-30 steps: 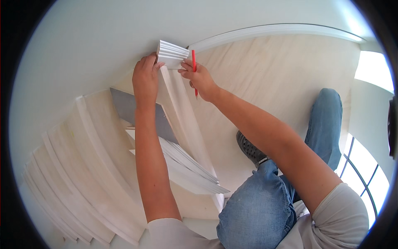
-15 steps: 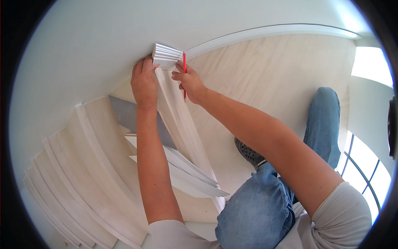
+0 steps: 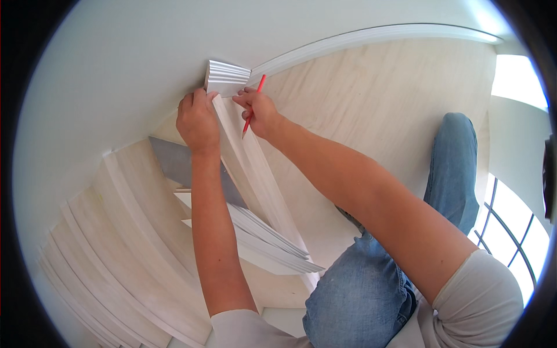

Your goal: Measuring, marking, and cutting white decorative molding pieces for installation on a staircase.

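A short white piece of ridged baseboard moulding point(image 3: 227, 76) stands against the wall at the top edge of the stairs, its right end by the end of the fitted baseboard point(image 3: 377, 37). My left hand point(image 3: 198, 123) grips its lower left corner, thumb in front and fingers partly hidden. A red pencil point(image 3: 261, 84) lies slantwise in my right hand point(image 3: 262, 112), its sharpened tip pointing down and left. The fingertips of that hand are close to the moulding's lower right edge; whether they touch it I cannot tell.
Pale wooden steps point(image 3: 125, 232) drop away at the left. Across them lie a grey panel point(image 3: 173, 162) and several white moulding strips point(image 3: 270, 246). A light stair nosing point(image 3: 255, 168) borders the wood-look landing point(image 3: 348, 104), where my jeans-clad legs point(image 3: 354, 290) rest. Windows point(image 3: 510, 232) stand at right.
The pencil has turned from upright at the moulding's right end to a slant, its tip swinging left. My right hand has drawn slightly away from that end. The view has shifted a little.
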`<move>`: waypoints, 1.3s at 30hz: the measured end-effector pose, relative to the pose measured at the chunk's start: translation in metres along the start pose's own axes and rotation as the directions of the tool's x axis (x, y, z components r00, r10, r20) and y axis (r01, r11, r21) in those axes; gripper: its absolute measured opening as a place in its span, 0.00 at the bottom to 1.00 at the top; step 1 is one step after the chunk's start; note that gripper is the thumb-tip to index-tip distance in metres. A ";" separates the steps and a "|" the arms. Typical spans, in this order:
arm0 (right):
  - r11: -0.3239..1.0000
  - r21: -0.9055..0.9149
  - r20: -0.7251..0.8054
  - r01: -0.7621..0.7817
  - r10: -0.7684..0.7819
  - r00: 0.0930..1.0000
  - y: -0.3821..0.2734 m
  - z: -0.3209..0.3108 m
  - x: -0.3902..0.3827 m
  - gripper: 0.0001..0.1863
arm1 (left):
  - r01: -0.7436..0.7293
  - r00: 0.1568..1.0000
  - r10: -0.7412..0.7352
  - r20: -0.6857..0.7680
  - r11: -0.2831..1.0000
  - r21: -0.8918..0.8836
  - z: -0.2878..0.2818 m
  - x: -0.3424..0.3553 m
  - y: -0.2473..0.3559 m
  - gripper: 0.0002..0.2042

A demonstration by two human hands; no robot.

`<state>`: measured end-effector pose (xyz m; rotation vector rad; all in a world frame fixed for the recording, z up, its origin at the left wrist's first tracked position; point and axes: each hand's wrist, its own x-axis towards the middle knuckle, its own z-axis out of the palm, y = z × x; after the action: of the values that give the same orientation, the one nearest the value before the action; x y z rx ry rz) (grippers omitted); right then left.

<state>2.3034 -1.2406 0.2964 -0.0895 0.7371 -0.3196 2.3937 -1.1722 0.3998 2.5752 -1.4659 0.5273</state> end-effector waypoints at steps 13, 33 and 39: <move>0.981 0.188 0.028 -0.049 0.045 0.999 0.012 -0.002 0.017 0.33 | -0.037 0.998 0.037 -0.048 0.999 0.006 0.004 -0.001 -0.005 0.10; 0.963 0.256 -0.218 0.081 -0.024 0.976 -0.018 0.002 0.009 0.07 | 0.157 0.988 -0.153 -0.034 0.972 0.177 0.008 -0.003 0.012 0.19; 0.971 0.221 -0.201 0.085 -0.040 0.979 -0.012 0.002 0.015 0.13 | 0.169 0.985 -0.161 -0.058 0.968 0.184 0.008 0.000 0.013 0.22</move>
<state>2.3117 -1.2571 0.2905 0.1395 0.8885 -0.4769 2.3844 -1.1814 0.3917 2.7776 -1.2276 0.7248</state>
